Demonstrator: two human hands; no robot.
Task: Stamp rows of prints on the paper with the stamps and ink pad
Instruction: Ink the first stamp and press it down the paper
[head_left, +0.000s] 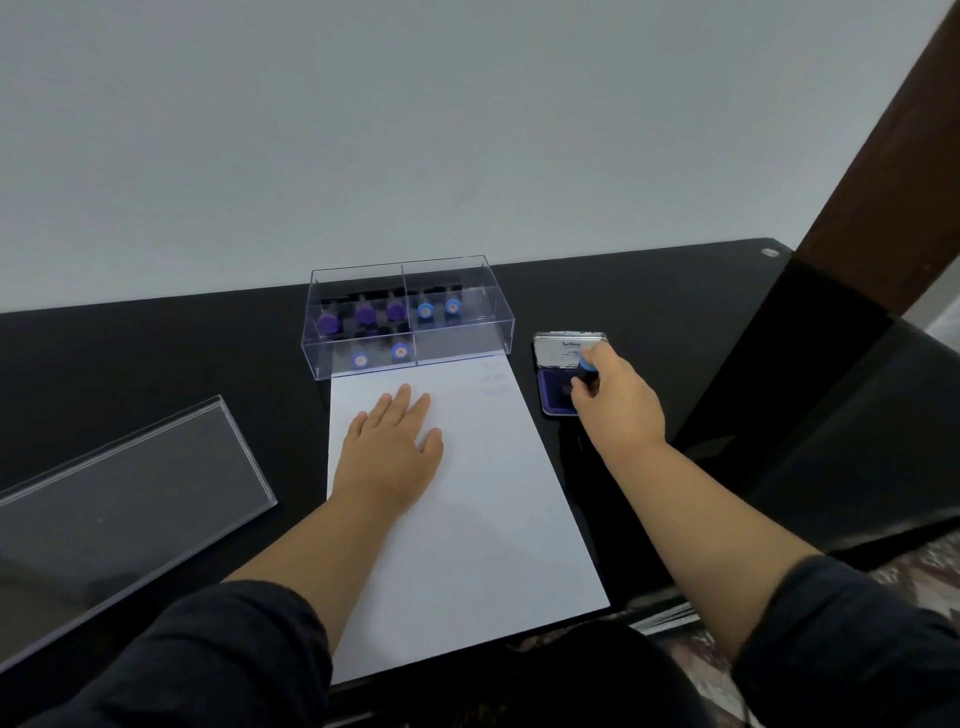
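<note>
From the head camera, I have my left hand (393, 441) flat, fingers straight, on the white sheet of paper (467, 519), I judge to keep it from sliding on the black counter (156, 364). My right hand (615, 397) pinches a blue-capped stamp (588, 366), fingers clamped round it, pressing it down onto the open blue ink pad (558, 389) beside the paper's right edge, presumably loading ink. Faint prints (493, 379) sit near the paper's top right corner.

We see soft, even, fairly dim light. On the white rectangular sheet of paper (467, 493) a faint shadow spreads toward us from the flat left hand (392, 447). Beyond the sheet, the clear plastic box (457, 280) catches pale glints along its edges. Faint prints at the sheet's far right corner are blurred. Straight lines bend toward the frame edges.
</note>
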